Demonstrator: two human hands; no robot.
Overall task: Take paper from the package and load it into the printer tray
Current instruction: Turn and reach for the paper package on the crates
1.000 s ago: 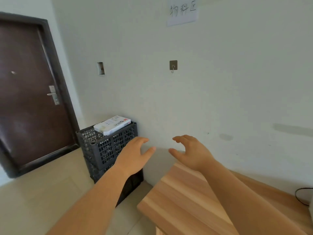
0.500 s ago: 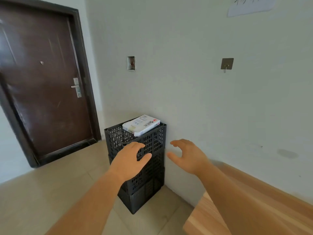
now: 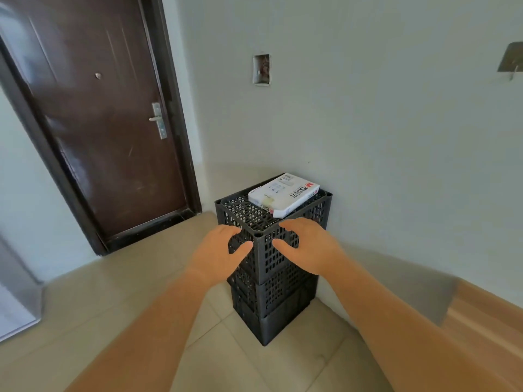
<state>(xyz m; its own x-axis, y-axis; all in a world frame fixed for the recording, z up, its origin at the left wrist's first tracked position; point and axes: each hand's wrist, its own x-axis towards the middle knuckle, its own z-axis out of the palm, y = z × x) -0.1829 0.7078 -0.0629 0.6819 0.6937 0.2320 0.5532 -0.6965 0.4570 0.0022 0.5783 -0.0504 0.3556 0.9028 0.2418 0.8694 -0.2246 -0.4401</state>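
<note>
Hands [image 3: 218, 251] spread, empty, near paper package [image 3: 283, 193]

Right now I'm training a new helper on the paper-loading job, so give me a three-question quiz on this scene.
1. True or false: the paper package lies on top of the stacked black crates.
2. What does the left hand hold? A) a sheet B) nothing C) the package
3. Fill in: the right hand is open, and the brown door is ____.

Key: 1 true; 2 B; 3 shut.
</note>
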